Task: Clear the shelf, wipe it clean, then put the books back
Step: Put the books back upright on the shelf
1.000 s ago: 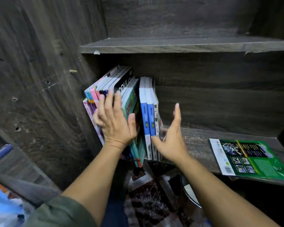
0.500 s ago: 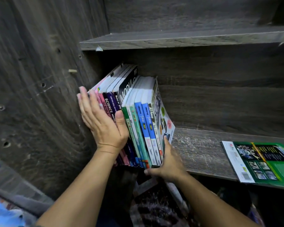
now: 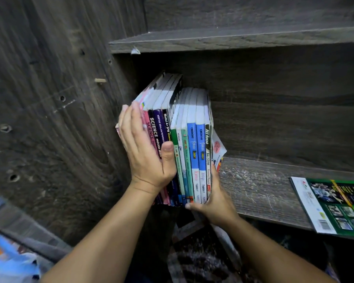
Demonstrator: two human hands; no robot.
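Head view: my left hand (image 3: 145, 160) lies flat against the left face of the books (image 3: 192, 144), its fingers straight and together and pointing up, its thumb laid across the spines. My right hand (image 3: 215, 203) holds the lower right corner of the same row. Its thumb is hooked under the bottom of the spines and its palm is against the outermost cover; its fingers are hidden behind the row. The books stand upright, spines toward me, at the left end of the shelf (image 3: 260, 186), close to the dark wooden side panel (image 3: 59, 119). The pink and purple ones on the left stand taller than the green and blue ones on the right. A loose cover sticks out from the right of the row. A green book (image 3: 335, 203) lies flat at the right end of the shelf, well apart from the row, its near edge overhanging the front. An upper shelf (image 3: 233, 40) runs above. A small wooden peg (image 3: 100, 80) juts from the side panel.
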